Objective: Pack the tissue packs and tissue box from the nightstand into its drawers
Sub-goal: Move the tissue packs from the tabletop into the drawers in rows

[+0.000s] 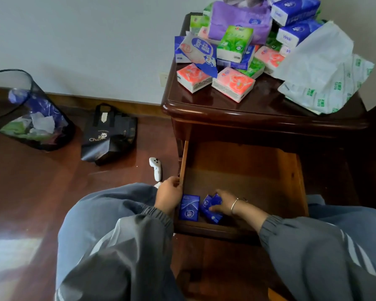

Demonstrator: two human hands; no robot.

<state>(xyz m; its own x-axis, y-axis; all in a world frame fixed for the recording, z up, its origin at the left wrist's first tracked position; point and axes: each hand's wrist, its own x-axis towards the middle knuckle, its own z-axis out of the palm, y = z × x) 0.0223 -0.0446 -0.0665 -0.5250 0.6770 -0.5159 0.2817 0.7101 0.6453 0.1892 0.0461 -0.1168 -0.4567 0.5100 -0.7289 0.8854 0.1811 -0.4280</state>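
Now arranging small blue packs [211, 210] in the open drawer [300, 183].
Left hand [168, 193] curling loosely over the drawer's side edge, right hand [223, 203] closing on the packs beside one flat blue pack [189, 207]; probably next reaching up to the nightstand [226, 109], where the tissue pile [237, 51] is waiting; drawer otherwise holding nothing.

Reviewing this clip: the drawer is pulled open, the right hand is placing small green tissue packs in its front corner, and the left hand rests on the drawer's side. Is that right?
Not quite. The head view shows the small tissue packs under the right hand are blue, not green. The rest holds: the drawer is open and the left hand rests on its side.
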